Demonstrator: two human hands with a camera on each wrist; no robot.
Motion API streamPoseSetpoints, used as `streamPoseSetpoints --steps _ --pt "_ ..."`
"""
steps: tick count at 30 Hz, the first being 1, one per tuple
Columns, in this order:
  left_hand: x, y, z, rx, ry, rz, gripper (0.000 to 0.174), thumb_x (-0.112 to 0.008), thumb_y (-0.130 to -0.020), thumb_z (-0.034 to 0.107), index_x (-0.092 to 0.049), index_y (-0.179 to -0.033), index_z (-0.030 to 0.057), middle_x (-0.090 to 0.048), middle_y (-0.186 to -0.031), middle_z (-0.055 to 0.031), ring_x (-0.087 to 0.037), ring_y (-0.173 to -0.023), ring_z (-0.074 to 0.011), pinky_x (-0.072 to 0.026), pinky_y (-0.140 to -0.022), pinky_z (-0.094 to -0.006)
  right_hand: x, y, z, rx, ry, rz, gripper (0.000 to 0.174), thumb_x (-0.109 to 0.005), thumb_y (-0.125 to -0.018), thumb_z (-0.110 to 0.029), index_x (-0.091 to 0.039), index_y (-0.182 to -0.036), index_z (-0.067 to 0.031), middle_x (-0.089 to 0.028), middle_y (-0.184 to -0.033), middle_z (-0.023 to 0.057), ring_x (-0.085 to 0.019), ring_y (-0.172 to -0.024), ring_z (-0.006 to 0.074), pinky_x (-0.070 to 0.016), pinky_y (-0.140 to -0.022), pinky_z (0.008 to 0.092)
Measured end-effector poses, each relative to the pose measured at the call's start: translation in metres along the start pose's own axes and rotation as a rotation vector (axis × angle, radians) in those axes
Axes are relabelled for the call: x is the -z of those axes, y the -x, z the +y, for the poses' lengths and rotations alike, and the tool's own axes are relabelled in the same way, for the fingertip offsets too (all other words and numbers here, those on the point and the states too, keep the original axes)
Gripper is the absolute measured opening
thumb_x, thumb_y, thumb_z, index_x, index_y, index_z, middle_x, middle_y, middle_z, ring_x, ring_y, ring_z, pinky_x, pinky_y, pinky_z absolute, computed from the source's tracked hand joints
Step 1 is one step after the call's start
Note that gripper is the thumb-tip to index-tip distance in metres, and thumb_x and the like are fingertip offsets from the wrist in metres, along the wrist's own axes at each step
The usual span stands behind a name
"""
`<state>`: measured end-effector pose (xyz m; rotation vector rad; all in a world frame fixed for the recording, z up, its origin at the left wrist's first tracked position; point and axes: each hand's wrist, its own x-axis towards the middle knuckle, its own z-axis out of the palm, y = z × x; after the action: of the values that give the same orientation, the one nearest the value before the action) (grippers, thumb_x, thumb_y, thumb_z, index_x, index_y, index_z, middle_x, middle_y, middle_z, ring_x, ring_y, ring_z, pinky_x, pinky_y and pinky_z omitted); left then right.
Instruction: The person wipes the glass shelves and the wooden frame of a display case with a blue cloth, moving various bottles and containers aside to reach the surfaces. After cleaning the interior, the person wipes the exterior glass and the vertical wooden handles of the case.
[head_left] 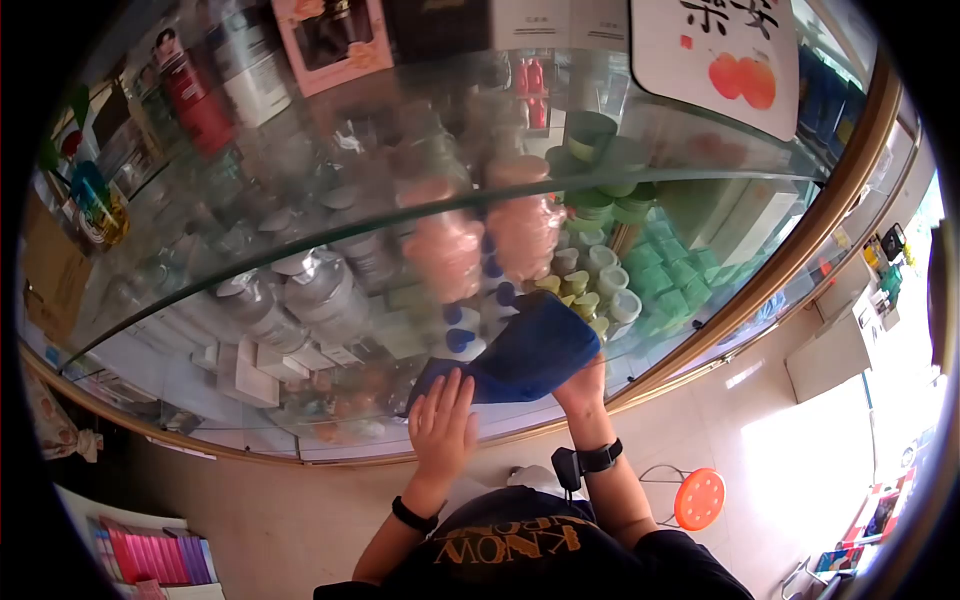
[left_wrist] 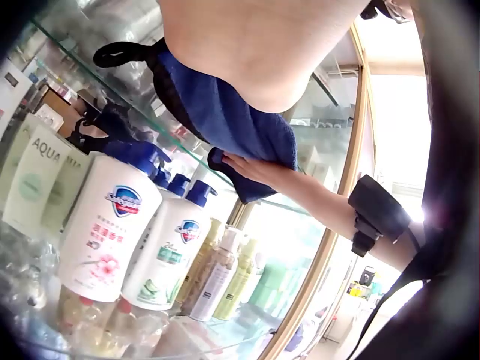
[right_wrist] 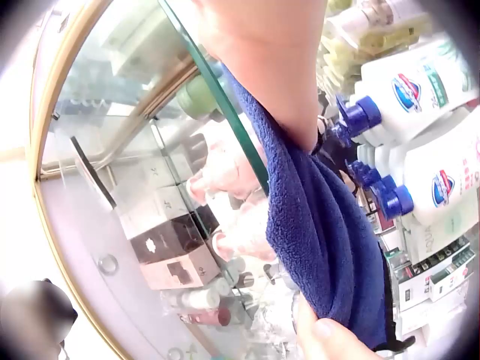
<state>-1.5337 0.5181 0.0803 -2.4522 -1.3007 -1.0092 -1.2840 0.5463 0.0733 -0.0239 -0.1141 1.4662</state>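
Note:
A dark blue towel (head_left: 535, 345) is stretched between my two hands in front of the glass display case. My left hand (head_left: 443, 420) grips its left end, fingers lying fairly straight over the cloth; the thumb shows at the towel's edge in the right wrist view. My right hand (head_left: 583, 385) holds the right end, its fingers tucked into a fold of cloth and partly hidden. In the left wrist view, the towel (left_wrist: 225, 112) has a black border and a black hanging loop (left_wrist: 120, 54). Soft creases run along the towel (right_wrist: 330, 225) in the right wrist view.
The glass case's wooden frame (head_left: 690, 360) curves around the front. Inside stand pink wrapped bottles (head_left: 525, 220), green boxes (head_left: 670, 265) and bagged jars (head_left: 325, 295). White pump bottles (left_wrist: 112, 225) with blue tops stand close by. An orange stool (head_left: 700, 499) is behind at the right.

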Motion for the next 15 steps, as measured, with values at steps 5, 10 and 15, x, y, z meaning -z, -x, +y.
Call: streamPoseSetpoints --steps 5,10,15 --pt "-0.015 -0.017 0.042 0.004 0.036 -0.011 0.046 -0.055 -0.103 0.026 -0.061 -0.147 0.0127 -0.057 -0.154 -0.0065 -0.051 -0.142 -0.0256 -0.0302 -0.118 -0.0443 0.013 -0.042 -0.021 0.545 1.251 -0.121 0.044 -0.062 -0.098 -0.029 -0.065 -0.134 -0.0032 -0.069 -0.133 0.0165 -0.063 -0.128 0.0302 -0.0489 -0.109 0.0405" --pt "-0.011 -0.019 0.043 -0.009 -0.031 -0.039 0.046 -0.055 -0.103 0.024 -0.060 -0.147 0.0145 -0.057 -0.154 -0.0061 -0.052 -0.142 -0.0261 -0.0350 -0.117 -0.0453 0.022 -0.084 0.000 0.157 0.568 -0.423 0.044 -0.050 -0.106 -0.026 -0.055 -0.144 -0.0035 -0.061 -0.146 0.0132 -0.058 -0.134 0.0292 -0.0451 -0.115 0.0439" --pt "-0.003 -0.022 0.035 -0.016 -0.023 -0.054 0.045 -0.052 -0.103 0.023 -0.060 -0.147 0.0129 -0.056 -0.155 -0.0076 -0.052 -0.141 -0.0276 -0.0369 -0.116 -0.0468 0.046 -0.070 0.061 0.039 0.643 -0.387 0.045 -0.044 -0.110 -0.029 -0.055 -0.144 -0.0021 -0.059 -0.149 0.0137 -0.057 -0.136 0.0319 -0.0435 -0.118 0.0454"
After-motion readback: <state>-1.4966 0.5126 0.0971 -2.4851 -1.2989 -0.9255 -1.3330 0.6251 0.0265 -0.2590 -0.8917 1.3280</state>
